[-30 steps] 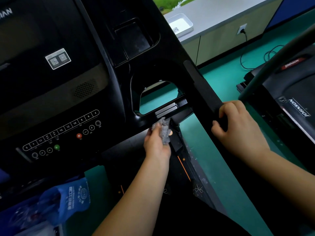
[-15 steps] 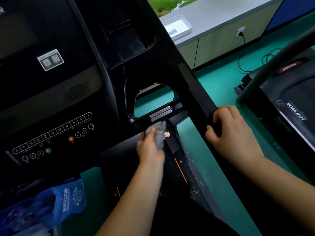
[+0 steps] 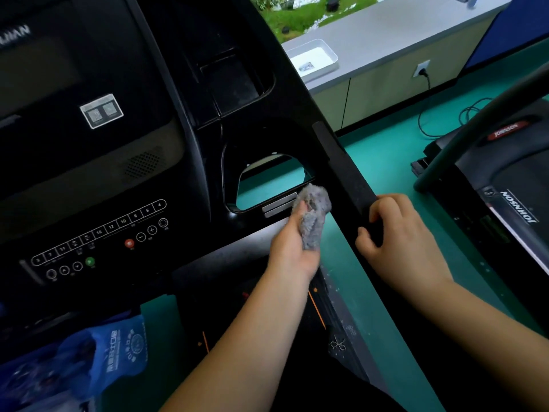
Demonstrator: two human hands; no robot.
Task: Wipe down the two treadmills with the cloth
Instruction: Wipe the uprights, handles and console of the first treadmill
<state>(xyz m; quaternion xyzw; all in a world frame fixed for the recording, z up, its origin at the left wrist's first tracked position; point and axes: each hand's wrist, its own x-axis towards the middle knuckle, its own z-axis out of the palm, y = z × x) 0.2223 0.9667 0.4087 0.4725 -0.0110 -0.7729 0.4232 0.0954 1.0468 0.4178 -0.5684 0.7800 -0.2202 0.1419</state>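
Cloth (image 3: 312, 215), grey and fluffy, is bunched in the left hand (image 3: 292, 248), whose fingers and thumb curl round its lower half; its upper end sticks out above the hand and lies against the near treadmill (image 3: 184, 138), at the right end of the two silver plates (image 3: 279, 205), where the bar below the opening (image 3: 267, 181) meets the handrail (image 3: 341, 165); the right hand (image 3: 398, 233) grips that handrail lower down, fingers wrapped over the black padding and thumb beneath, just beside the cloth and not touching it; both forearms are bare and reach in from the lower edge; left of the opening the console (image 3: 89, 173) shows a dark screen, a speaker grille, a row of numbered keys, a red button (image 3: 129, 242) and a green button (image 3: 90, 261); a blue bag (image 3: 98, 361) with white print sits below the console at lower left, hanging or lying I cannot tell; the second treadmill (image 3: 511, 203) stands to the right, apart from the first across a strip of green floor (image 3: 386, 162), its grey rail (image 3: 445, 163) slanting up to the right edge; beyond, a grey counter (image 3: 386, 34) bears a white tray (image 3: 315, 59); a socket (image 3: 421, 69) in the cabinet front has a black cable (image 3: 428, 83) plugged in, which loops on the floor
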